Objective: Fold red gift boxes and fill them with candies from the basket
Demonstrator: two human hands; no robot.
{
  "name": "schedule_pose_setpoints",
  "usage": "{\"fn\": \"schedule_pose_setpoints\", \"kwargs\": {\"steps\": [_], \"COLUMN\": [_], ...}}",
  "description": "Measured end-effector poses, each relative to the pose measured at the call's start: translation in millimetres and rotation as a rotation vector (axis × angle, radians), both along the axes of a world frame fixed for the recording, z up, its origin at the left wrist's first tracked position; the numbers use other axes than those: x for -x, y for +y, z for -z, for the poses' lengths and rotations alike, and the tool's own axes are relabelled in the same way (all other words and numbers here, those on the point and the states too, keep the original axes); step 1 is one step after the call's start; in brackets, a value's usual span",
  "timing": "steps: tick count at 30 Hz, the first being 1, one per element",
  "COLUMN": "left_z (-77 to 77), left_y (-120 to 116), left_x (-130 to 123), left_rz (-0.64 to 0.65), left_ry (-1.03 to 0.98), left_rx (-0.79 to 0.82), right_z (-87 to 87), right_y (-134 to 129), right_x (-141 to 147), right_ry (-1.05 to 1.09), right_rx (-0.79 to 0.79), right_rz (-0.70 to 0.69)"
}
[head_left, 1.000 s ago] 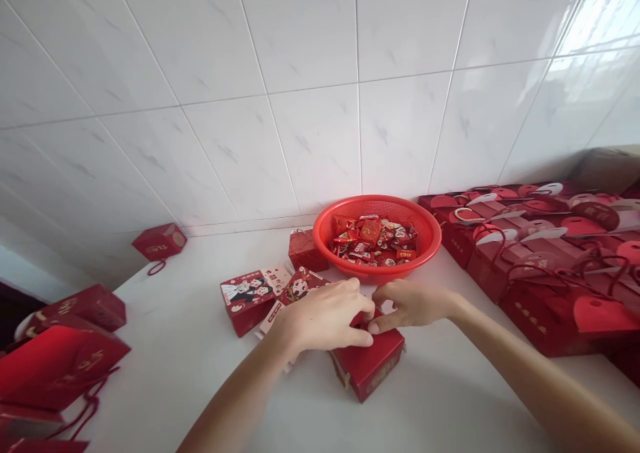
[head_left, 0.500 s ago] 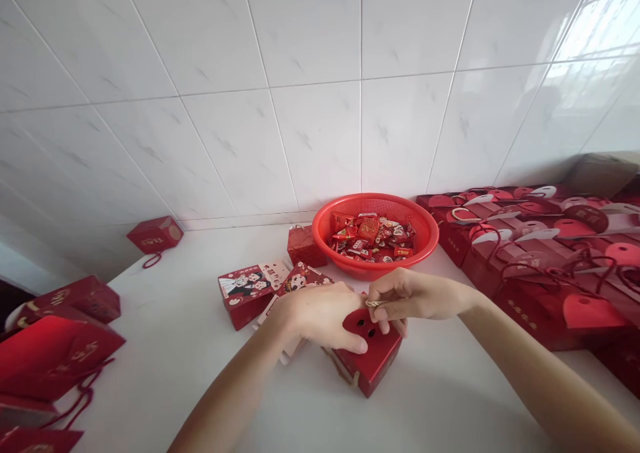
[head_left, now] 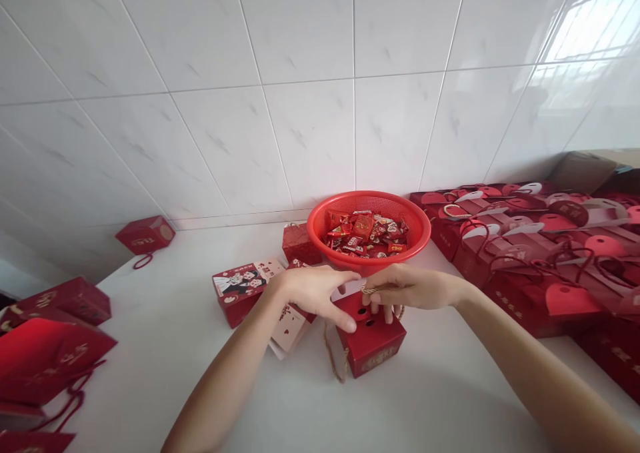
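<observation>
A small red gift box sits on the white table, with two dark holes in its top and gold lettering on its front side. My left hand reaches over the box's left edge, fingers spread and thumb near the holes. Between the thumb and fingers of my right hand is a twisted gold cord, pinched above the box top. More of the cord hangs in a loop down the box's left side. My fingers cover part of the lid.
Behind the box stands a red plastic basket of wrapped candies. Printed cards and a picture box lie left of my hands. Rows of red gift boxes fill the right; more red boxes stand at the left edge. A tiled wall rises behind.
My left hand has lifted and spread from the box top. The box has turned so that its lettered side faces forward. My right hand still pinches the cord.
</observation>
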State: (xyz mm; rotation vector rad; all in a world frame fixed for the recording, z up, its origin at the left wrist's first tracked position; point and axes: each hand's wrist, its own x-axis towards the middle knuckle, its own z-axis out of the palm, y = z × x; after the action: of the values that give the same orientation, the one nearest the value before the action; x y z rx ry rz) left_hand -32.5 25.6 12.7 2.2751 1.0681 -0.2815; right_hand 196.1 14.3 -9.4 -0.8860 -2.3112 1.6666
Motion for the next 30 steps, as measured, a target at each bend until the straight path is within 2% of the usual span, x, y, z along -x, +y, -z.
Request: {"fn": "schedule_pose_setpoints", "kwargs": {"steps": [3, 5, 9, 13, 16, 20, 23, 30], "left_z": [-1.6, 0.1, 2.3, -7.4, -18.0, -24.8, -25.7, -27.3], "left_y": [0, 1, -1, -7, -13, -20, -25, -40], "left_x": [2, -1, -6, 0, 6, 9, 6, -5], "left_rz": [0.17, 0.2, 0.09, -0.041, -0.141, -0.25, -0.254, -0.188], "left_ry": [-0.073, -0.085, -0.023, -0.112, -0.289, -0.697, -0.863, -0.918], "left_rx": [0.064, 0.068, -0.051, -0.097, 0.004, 0.186, 0.29, 0.336], "right_z": [-0.3, -0.4, 1.0, 2.5, 0.7, -6.9, -14.3, -21.8], "right_y": [-1, -2, -2, -3, -4, -9, -15, -27], "right_x": [1, 1, 2, 0, 0, -1, -2, 3], "right_ry": [-0.018, -0.026, -0.034, -0.049, -0.033, 0.046, 0.124, 0.143], "right_rx": [-0.024, -0.033, -0.056, -0.054, -0.043, -0.077, -0.159, -0.207], "right_rz": [0.001, 0.012, 0.046, 0.108, 0.141, 0.171, 0.229, 0.34]}}
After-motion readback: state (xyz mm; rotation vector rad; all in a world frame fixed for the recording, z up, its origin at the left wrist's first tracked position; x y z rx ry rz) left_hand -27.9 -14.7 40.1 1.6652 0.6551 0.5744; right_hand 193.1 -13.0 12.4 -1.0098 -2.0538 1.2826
